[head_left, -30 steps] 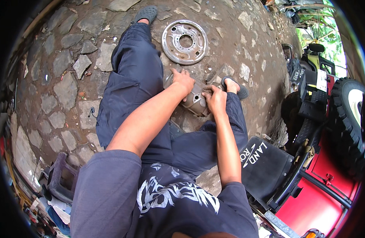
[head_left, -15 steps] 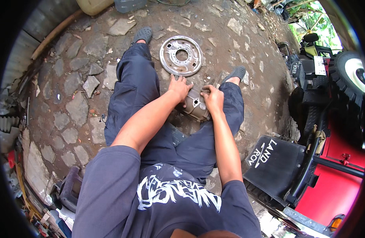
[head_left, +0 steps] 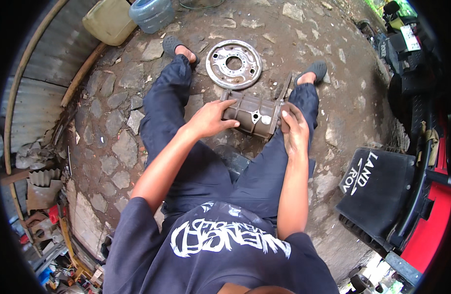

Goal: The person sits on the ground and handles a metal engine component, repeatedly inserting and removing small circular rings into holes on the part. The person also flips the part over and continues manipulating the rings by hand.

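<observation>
A brown, dirty cast-metal gearbox housing (head_left: 244,114), boxy and ribbed, lies crosswise between my legs. It has a wide flange at its right end and a small diamond-shaped boss with a hole on its upper face. My left hand (head_left: 211,118) grips the left end, its thumb and fingers spread over the casing. Around the flange at the other end, my right hand (head_left: 295,128) is curled, with its fingertips partly hidden. Just beyond the housing, a round metal wheel-like plate (head_left: 227,77) with a central hole lies flat on the ground.
Between my feet and beyond spreads a dirt floor set with flat stones (head_left: 125,147). A yellowish jerrycan (head_left: 108,22) and a blue water jug (head_left: 152,15) stand at the far left. A vehicle with a black mudflap (head_left: 377,179) is on the right. Scrap (head_left: 44,191) lies along the left wall.
My hands have moved apart to opposite ends of the housing, leaving more of it uncovered. My view has shifted, so the jug and jerrycan show more fully.
</observation>
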A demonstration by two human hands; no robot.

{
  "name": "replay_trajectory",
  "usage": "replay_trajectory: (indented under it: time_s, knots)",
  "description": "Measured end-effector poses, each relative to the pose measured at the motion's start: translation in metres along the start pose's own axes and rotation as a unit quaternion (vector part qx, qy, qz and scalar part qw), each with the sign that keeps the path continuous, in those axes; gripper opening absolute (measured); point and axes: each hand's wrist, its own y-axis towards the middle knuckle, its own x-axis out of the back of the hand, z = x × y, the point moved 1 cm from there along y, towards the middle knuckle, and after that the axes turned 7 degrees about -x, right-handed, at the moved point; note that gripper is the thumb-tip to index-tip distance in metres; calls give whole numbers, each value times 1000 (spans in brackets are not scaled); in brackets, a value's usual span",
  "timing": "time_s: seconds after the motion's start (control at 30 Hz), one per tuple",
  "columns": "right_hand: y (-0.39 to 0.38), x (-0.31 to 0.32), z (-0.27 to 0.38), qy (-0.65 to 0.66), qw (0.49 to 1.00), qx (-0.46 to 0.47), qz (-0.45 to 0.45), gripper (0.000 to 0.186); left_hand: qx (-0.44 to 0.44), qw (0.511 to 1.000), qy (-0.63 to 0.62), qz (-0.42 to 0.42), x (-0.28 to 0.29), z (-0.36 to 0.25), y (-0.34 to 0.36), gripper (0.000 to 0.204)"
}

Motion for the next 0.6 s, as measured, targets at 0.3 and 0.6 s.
replay_trajectory:
  time_s: [0.3,0.6]
  knots:
    - [48,-39,-15,-405,912,63,22,26,28,994,-9,-102,-22,57,18,44]
    - [57,-65,-52,-474,864,167,23,26,296,877,-219,-309,-112,128,18,50]
